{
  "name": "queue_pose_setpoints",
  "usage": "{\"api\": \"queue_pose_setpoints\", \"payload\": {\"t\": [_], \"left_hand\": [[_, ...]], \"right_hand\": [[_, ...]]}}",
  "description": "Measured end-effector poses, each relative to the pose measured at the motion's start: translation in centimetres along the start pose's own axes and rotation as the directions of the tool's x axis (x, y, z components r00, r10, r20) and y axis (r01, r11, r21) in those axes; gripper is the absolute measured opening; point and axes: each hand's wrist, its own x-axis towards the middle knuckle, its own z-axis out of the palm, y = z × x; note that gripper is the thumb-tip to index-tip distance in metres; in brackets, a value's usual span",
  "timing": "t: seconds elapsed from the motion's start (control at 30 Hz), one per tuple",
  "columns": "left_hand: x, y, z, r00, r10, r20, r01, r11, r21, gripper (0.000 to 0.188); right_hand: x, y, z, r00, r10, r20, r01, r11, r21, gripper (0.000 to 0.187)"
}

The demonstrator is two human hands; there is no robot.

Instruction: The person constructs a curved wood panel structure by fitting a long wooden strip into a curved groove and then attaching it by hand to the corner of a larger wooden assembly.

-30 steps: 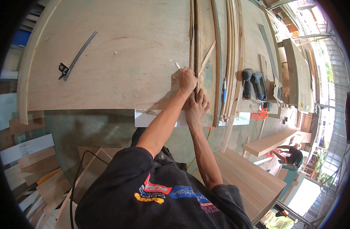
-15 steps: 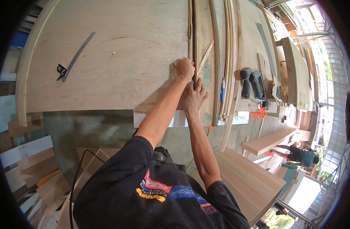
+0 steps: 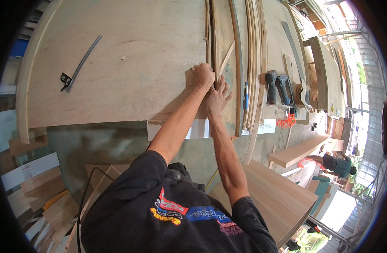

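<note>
My left hand (image 3: 203, 76) is closed in a fist at the long, narrow wood strips (image 3: 208, 29) beside a dark gap. What its fingers hold, if anything, is hidden. Just right of it and slightly nearer, my right hand (image 3: 219, 99) rests with fingers apart, its fingertips by the same gap and on the board (image 3: 227, 82). A thin, pointed wood sliver (image 3: 227, 57) lies slanted on that board, just beyond my right fingers. Left of my hands spreads a wide plywood sheet (image 3: 138, 80).
A combination square (image 3: 81, 63) lies on the plywood at left. To the right are a blue pen (image 3: 246, 97), long wood strips (image 3: 254, 50), cordless power tools (image 3: 277, 87) and a coiled orange hose (image 3: 286, 121). Another person (image 3: 337, 165) works far right. A wooden panel (image 3: 273, 192) stands near my right elbow.
My right hand has slid slightly forward along the gap, closer beside my left. My left hand stays at nearly the same spot. The view has shifted slightly.
</note>
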Motion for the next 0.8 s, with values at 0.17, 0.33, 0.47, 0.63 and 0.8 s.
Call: {"api": "queue_pose_setpoints", "payload": {"t": [0.17,0.33,0.47,0.63,0.8], "left_hand": [[0.3,0.1,-0.3,0.999,0.042,-0.020,-0.042,0.999,0.002,0.012],[0.7,0.7,-0.5,1.000,-0.005,0.008,0.005,1.000,-0.013,0.005],[0.7,0.5,-0.5,1.000,0.015,0.007,-0.014,1.000,-0.026,0.004],[1.8,0.5,-0.2,0.998,0.011,-0.058,-0.017,0.996,-0.090,0.006],[2.8,0.1,0.0,0.998,-0.047,-0.044,0.042,0.993,-0.106,0.006]], "right_hand": [[-2.4,3.3,-1.8,0.919,-0.391,0.054,0.388,0.920,0.062,0.052],[-1.9,4.1,-3.3,0.873,-0.484,0.062,0.487,0.872,-0.054,0.052],[-1.2,4.0,-3.2,0.868,-0.497,0.016,0.497,0.867,-0.036,0.049],[0.5,3.2,-3.5,0.872,-0.488,0.022,0.489,0.871,-0.051,0.041],[1.6,2.3,-2.9,0.893,-0.449,0.041,0.450,0.892,-0.029,0.033]]}}
